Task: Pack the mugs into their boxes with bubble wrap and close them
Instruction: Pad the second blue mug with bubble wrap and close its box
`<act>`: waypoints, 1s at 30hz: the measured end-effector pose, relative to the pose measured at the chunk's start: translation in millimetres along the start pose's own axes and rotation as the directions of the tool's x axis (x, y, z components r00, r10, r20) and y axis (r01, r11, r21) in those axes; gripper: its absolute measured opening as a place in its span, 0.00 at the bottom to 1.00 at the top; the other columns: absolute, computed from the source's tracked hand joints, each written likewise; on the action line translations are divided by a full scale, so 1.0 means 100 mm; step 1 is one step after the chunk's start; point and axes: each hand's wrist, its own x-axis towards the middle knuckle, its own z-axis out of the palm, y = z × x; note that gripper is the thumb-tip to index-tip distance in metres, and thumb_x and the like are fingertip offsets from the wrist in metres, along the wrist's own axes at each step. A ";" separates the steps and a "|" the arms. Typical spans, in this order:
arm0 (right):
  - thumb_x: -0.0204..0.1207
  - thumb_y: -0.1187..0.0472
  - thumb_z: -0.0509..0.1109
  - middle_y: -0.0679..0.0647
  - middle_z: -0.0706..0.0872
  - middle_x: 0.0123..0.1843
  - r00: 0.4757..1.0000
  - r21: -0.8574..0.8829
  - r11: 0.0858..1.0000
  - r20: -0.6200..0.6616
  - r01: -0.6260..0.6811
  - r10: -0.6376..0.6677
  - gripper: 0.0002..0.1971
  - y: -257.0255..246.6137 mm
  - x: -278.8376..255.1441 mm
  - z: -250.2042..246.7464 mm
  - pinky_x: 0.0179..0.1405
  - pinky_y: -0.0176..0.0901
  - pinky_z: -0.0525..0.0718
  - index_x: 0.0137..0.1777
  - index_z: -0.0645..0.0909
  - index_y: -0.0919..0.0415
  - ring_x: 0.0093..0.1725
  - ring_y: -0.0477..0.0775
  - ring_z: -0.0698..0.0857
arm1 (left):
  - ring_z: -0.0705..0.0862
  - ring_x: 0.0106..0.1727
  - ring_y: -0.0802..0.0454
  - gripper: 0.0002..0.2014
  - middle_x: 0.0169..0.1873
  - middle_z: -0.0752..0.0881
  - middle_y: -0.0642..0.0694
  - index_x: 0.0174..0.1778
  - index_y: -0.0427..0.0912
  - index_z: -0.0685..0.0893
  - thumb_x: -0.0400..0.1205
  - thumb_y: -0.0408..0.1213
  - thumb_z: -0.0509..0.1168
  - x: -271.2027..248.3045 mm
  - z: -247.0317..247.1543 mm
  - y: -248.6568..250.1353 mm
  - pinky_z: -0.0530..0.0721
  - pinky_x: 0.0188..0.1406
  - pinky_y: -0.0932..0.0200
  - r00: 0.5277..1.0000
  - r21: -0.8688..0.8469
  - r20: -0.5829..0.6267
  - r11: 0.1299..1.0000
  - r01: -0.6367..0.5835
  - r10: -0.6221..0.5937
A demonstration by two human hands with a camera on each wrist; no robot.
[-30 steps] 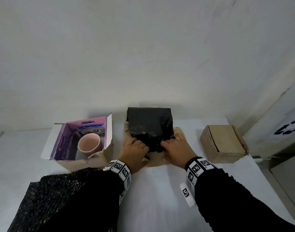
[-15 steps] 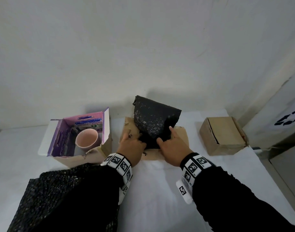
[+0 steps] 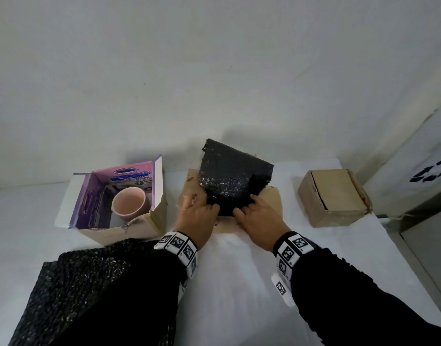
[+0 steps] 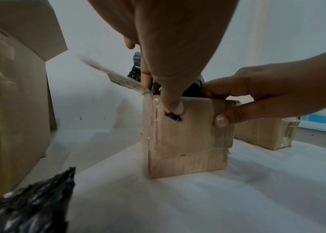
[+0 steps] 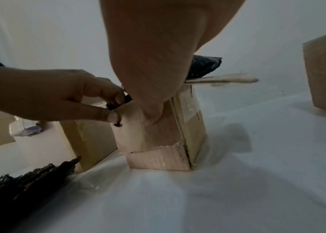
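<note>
While both hands work at the mouth of the middle cardboard box, each grip is clamped on the black bubble wrap that sticks up out of it. The left hand pinches the wrap's near edge against the box's front wall, thumb pressed on the cardboard; the right hand has its fingers curled onto the wrap at the rim and its thumb flat on the same wall. The wrap stands tilted, leaning away over the box's far side, and whether a mug sits inside it cannot be told. The box's side flaps splay outward.

Left of this box stands an open box with a purple lining, and a pink mug sits upright in it, unwrapped. Right of the middle box, well apart, rests a closed cardboard box. Nearer the person than the middle box, to its left, a second sheet of black bubble wrap lies on the white table.
</note>
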 end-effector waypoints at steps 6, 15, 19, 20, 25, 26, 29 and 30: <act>0.69 0.48 0.73 0.50 0.83 0.29 1.000 0.240 0.971 0.023 -0.002 -0.003 0.12 0.04 0.01 -0.06 0.39 0.43 0.79 0.41 0.77 0.55 0.30 0.54 0.82 | 0.73 0.65 0.45 0.30 0.47 0.87 0.51 0.47 0.49 0.88 0.80 0.60 0.43 0.05 -0.08 -0.01 0.65 0.65 0.44 0.998 -0.076 0.061 0.997 -0.003 0.007; 0.79 0.42 0.66 0.51 0.78 0.53 0.326 0.791 -0.123 0.382 -0.599 0.865 0.22 0.45 0.34 -0.31 0.53 0.48 0.77 0.63 0.68 0.55 0.54 0.58 0.81 | 0.77 0.61 0.45 0.25 0.62 0.77 0.42 0.67 0.44 0.70 0.81 0.55 0.64 0.42 -0.19 -0.32 0.79 0.61 0.47 0.850 -0.779 -0.239 0.616 0.120 -0.468; 0.77 0.51 0.73 0.53 0.82 0.52 0.326 0.849 -0.299 0.458 -0.435 0.827 0.23 0.52 0.48 -0.32 0.50 0.41 0.76 0.67 0.68 0.56 0.52 0.55 0.83 | 0.84 0.59 0.43 0.33 0.58 0.86 0.44 0.77 0.56 0.58 0.80 0.51 0.67 0.58 -0.21 -0.34 0.82 0.62 0.45 0.872 -0.929 0.023 0.312 0.199 -0.490; 0.77 0.58 0.74 0.51 0.83 0.50 0.346 0.889 -0.228 0.375 -0.396 0.860 0.20 0.51 0.50 -0.32 0.49 0.40 0.79 0.64 0.70 0.54 0.51 0.54 0.84 | 0.85 0.57 0.43 0.31 0.56 0.87 0.46 0.75 0.56 0.62 0.80 0.48 0.69 0.58 -0.21 -0.34 0.83 0.59 0.47 0.872 -0.923 0.013 0.329 0.199 -0.490; 0.71 0.77 0.69 0.49 0.80 0.53 0.460 0.942 0.188 -0.040 -0.280 0.887 0.22 0.40 0.42 -0.27 0.41 0.34 0.80 0.56 0.71 0.52 0.50 0.45 0.83 | 0.81 0.52 0.49 0.18 0.54 0.80 0.50 0.58 0.50 0.77 0.75 0.35 0.73 0.46 -0.12 -0.32 0.79 0.51 0.57 0.903 -0.842 -0.112 0.523 0.136 -0.415; 0.70 0.78 0.67 0.49 0.78 0.54 0.485 0.925 0.262 -0.101 -0.276 0.869 0.22 0.38 0.38 -0.25 0.41 0.35 0.80 0.55 0.72 0.51 0.51 0.45 0.81 | 0.80 0.54 0.48 0.20 0.58 0.78 0.49 0.60 0.51 0.77 0.74 0.34 0.74 0.44 -0.08 -0.31 0.78 0.53 0.57 0.925 -0.816 -0.098 0.561 0.136 -0.367; 0.65 0.81 0.60 0.51 0.74 0.56 0.607 0.848 0.430 -0.172 -0.309 0.776 0.25 0.29 0.25 -0.16 0.46 0.34 0.80 0.53 0.76 0.52 0.50 0.43 0.78 | 0.75 0.65 0.45 0.33 0.67 0.73 0.46 0.76 0.56 0.70 0.75 0.36 0.73 0.39 0.05 -0.28 0.78 0.66 0.48 0.971 -0.723 -0.022 0.675 0.150 -0.239; 0.65 0.81 0.60 0.50 0.72 0.56 0.653 0.816 0.464 -0.147 -0.344 0.743 0.25 0.27 0.21 -0.14 0.45 0.32 0.80 0.53 0.78 0.52 0.49 0.43 0.78 | 0.73 0.68 0.44 0.37 0.69 0.73 0.46 0.79 0.57 0.66 0.75 0.37 0.72 0.38 0.08 -0.27 0.77 0.69 0.45 0.975 -0.694 -0.004 0.703 0.156 -0.220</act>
